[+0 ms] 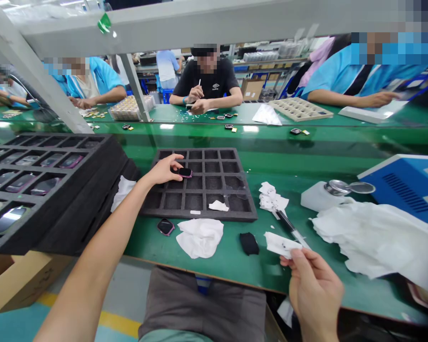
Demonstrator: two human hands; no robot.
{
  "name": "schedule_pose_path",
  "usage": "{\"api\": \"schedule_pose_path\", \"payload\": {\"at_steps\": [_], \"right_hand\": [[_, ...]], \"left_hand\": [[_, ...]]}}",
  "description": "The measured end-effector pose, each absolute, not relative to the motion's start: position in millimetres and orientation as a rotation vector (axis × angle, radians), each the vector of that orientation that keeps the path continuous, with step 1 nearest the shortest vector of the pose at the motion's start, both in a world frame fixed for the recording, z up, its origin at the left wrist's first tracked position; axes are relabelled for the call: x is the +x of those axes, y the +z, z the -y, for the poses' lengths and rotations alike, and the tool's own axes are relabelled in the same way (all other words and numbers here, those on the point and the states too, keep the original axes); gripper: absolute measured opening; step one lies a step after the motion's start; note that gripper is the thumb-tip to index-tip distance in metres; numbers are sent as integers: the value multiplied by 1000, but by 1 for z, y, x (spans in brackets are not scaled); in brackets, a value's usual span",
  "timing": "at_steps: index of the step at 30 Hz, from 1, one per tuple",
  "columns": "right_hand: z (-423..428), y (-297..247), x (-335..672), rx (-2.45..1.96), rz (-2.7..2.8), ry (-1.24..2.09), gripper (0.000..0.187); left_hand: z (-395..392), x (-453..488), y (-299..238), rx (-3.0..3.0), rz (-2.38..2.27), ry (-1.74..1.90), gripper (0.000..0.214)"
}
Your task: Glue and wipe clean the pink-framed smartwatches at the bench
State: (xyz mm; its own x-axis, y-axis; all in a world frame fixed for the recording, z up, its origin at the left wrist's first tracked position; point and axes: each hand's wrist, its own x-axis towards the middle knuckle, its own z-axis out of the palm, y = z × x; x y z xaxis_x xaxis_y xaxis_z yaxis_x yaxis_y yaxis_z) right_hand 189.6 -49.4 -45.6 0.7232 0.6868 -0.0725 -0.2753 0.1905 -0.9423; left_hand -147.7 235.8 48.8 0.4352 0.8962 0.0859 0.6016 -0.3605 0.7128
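My left hand [167,169] reaches over a black foam tray [199,216] with square compartments. Its thumb and a finger pinch the left edge of a dark-screened smartwatch case [185,173] with a purple frame, and the index finger is raised. Close to me, my right hand [316,280] grips a white wipe [283,245] with dark specks. A black-handled tool [287,222] lies just beyond, its near end partly behind that hand. Another purple-framed watch case [165,227] rests on the green table, near a crumpled white cloth [200,237] and a small black pad [248,243].
On the left, stacked foam trays [103,164] hold several watch cases. To the right are a white dispenser bottle [317,195], a blue machine [406,185] and a large white cloth [367,232]. Used wipes [271,197] lie beside the tray. Several co-workers sit across the bench.
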Motion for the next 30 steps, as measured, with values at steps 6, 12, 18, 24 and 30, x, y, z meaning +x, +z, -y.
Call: {"api": "schedule_pose_path", "payload": {"at_steps": [6,12,18,24,30], "right_hand": [[49,-41,188,-1155,355,709,40],[48,-17,179,-1105,205,623,34],[39,26,149,-915,190,728,25],[32,35,135,-722,62,962,13],[35,27,132,-704,-21,1134,17]], "left_hand": [[-219,-145,60,2059,-1347,726,84],[-177,-130,87,2053,-1372,810,79],[-79,-62,93,1864,-1283,1010,80],[-2,1,39,1497,-1133,1076,75],[20,14,7,1362,-1107,1060,67]]}}
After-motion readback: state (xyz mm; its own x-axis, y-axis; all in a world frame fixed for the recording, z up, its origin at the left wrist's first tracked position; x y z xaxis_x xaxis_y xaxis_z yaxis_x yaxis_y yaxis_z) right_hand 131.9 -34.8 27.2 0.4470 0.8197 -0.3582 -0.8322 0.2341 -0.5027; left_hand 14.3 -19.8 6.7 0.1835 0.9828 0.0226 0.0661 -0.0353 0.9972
